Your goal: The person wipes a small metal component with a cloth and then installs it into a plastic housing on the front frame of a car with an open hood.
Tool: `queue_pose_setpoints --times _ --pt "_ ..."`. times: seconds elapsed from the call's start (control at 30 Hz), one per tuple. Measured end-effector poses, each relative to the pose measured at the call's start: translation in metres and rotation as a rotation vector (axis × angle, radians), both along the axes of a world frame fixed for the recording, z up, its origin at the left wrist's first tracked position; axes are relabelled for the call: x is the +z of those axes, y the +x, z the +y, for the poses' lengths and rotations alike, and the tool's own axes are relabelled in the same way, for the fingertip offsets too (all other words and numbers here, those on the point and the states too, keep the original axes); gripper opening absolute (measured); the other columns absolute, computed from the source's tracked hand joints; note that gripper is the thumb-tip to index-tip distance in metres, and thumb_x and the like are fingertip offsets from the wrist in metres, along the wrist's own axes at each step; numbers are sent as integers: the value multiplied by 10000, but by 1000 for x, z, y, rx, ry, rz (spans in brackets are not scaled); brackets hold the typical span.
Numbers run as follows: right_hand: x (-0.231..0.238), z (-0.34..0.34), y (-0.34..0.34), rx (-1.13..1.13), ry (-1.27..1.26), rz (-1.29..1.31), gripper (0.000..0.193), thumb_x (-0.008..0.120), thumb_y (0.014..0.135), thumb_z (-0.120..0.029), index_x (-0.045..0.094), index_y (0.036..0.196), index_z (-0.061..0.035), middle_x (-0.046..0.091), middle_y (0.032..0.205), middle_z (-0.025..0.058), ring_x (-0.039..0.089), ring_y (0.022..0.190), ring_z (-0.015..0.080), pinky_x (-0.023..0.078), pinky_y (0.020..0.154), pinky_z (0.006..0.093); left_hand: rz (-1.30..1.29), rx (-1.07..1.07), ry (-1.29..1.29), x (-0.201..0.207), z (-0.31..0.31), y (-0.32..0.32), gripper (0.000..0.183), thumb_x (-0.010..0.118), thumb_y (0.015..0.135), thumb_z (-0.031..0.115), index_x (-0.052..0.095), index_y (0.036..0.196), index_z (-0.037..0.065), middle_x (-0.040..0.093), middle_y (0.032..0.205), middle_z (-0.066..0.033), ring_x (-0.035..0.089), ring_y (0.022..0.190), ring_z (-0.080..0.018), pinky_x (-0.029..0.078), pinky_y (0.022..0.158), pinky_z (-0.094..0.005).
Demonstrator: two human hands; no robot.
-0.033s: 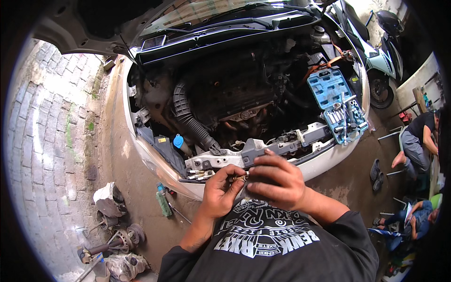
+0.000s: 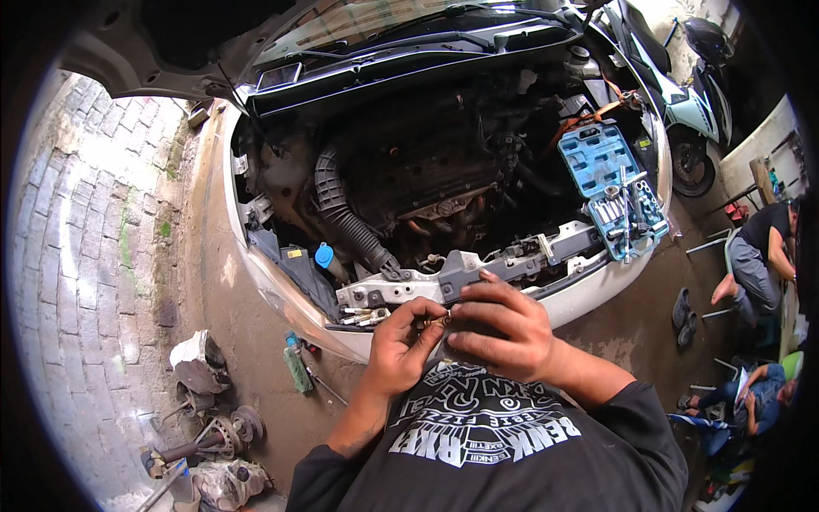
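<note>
From my head view, the bare left hand (image 2: 397, 348) pinches a small brass-coloured metal piece (image 2: 444, 318) before the white car (image 2: 593, 296); the bare right hand (image 2: 512, 334) curls beside it, grip unclear to me. Nothing has visibly changed, so handling seems unfinished.

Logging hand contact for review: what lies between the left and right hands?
In the head view, a small metallic-looking piece sits between the left hand and the right hand; its exact shape is unclear.

Room opens over the engine cover (image 2: 409, 162); a ribbed hose (image 2: 338, 203) blocks the left, a blue toolbox (image 2: 595, 157) the right.
</note>
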State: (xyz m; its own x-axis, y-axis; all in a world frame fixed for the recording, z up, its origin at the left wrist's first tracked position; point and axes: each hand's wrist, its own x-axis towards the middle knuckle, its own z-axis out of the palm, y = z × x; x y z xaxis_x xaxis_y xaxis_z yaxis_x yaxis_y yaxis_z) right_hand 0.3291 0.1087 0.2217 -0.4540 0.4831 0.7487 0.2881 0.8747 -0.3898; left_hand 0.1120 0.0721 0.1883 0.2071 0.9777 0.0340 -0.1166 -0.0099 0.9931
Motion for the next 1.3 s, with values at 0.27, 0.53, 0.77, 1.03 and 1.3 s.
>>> queue_pose_setpoints --times 0.27,0.53,0.77,1.03,1.3 --pt "-91 56 39 -391 -274 -23 319 778 692 43 776 989 -75 737 1051 94 696 1034 323 582 868 422 -92 19 -25 20 -6 -10 185 665 1056 171 638 1129 3 684 1039 -74 612 927 -120 489 830 -268" --pt "-182 19 78 -512 -731 38 184 819 796 -2 790 975 -30 752 984 143 729 917 336 577 815 390 -336 -344 237 128 -18 -11 288 617 1075 158 648 1215 -92 697 1063 -182 671 913 -261 524 824 -402" --pt "-185 3 94 -570 -756 72 155 806 819 33 778 967 -3 762 994 139 753 928 282 578 841 348 -412 -476 476 129 -5 -3 313 652 1061 201 666 1233 -60 705 1092 -179 686 933 -268 557 813 -366" --pt "-193 2 101 -588 -764 109 142 787 839 52 766 974 15 763 991 141 757 938 267 578 864 341 -234 -367 370 138 2 -9 299 634 1061 140 643 1284 -60 699 1092 -179 686 969 -277 542 859 -394" --pt "-200 1 111 -605 -729 69 153 808 849 22 755 990 0 759 992 142 737 938 254 570 858 345 727 -196 507 174 22 -38 367 730 897 42 644 1247 -24 703 999 -149 692 882 -284 528 802 -384"
